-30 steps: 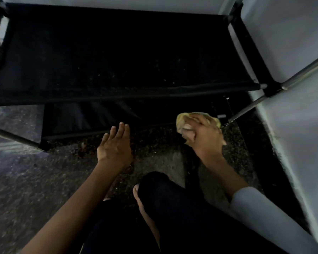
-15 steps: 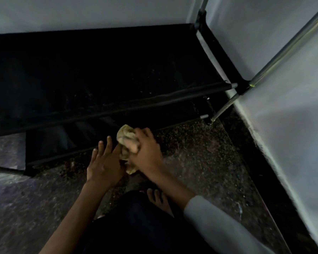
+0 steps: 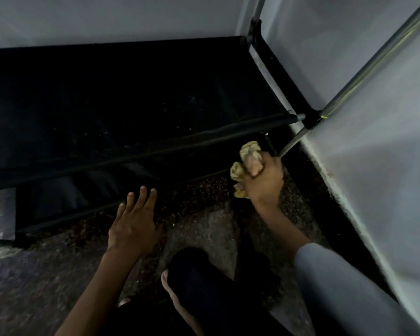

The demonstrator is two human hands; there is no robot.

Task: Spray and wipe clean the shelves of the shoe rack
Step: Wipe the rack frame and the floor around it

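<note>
The shoe rack has a black fabric shelf (image 3: 131, 98) with pale specks of dust on it, and a lower black shelf (image 3: 66, 192) close to the floor. My right hand (image 3: 263, 180) grips a crumpled yellow cloth (image 3: 243, 163) at the right end of the lower shelf, beside the rack's metal leg (image 3: 294, 141). My left hand (image 3: 134, 224) lies flat with straight, spread fingers on the floor in front of the lower shelf's front bar. No spray bottle is in view.
Grey fabric walls (image 3: 374, 166) close the rack at the right and back. A metal pole (image 3: 374, 61) slants up at the right. The speckled stone floor (image 3: 34, 275) spreads in front. My dark-trousered knee (image 3: 199, 275) and bare foot (image 3: 172, 294) are near the bottom middle.
My right hand moved with the cloth from beside my left hand back to the right end of the lower shelf. My left hand stayed flat on the floor.
</note>
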